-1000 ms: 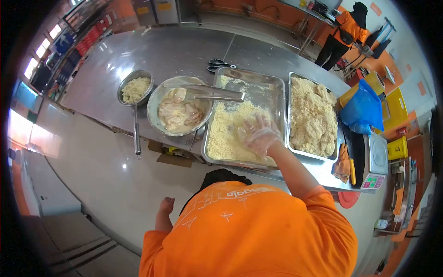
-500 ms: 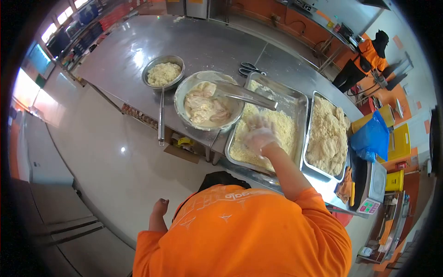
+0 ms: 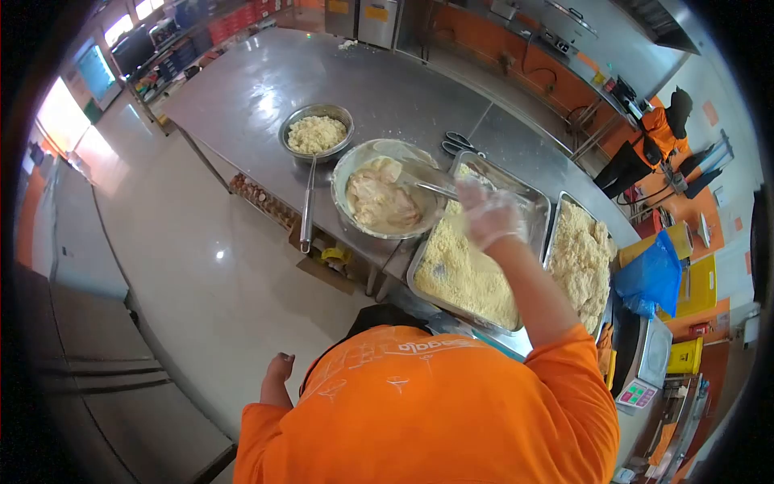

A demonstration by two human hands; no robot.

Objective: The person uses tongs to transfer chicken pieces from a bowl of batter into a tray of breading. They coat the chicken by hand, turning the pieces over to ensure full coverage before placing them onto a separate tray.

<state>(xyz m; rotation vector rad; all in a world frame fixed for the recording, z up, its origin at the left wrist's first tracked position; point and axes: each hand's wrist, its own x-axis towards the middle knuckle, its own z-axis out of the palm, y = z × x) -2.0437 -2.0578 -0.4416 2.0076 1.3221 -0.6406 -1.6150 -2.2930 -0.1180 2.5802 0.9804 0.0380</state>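
Note:
My right hand (image 3: 490, 219), in a clear plastic glove dusted with crumbs, is raised over a metal tray (image 3: 427, 294) of pale yellow breading crumbs (image 3: 463, 270). Its fingers look stretched out, slightly blurred, and overlap the handle end of metal tongs (image 3: 435, 188). Those tongs rest across a metal bowl (image 3: 343, 202) of battered meat pieces (image 3: 383, 198). Down at my left side, away from the table, hangs my bare left hand (image 3: 280, 367); most of its fingers are hidden from this angle.
A long-handled strainer (image 3: 308, 202) holds more crumbs on the steel table (image 3: 234, 97). Black-handled scissors (image 3: 458, 143) lie behind the tray. Rightward are a tray of breaded pieces (image 3: 579, 258), a blue bag (image 3: 649, 278) and a scale (image 3: 645, 375). Another person (image 3: 657, 141) stands farther back.
My right hand has lifted from the crumbs and moved up and right to the tongs' handle end. The view has shifted slightly; my left hand stays at my side.

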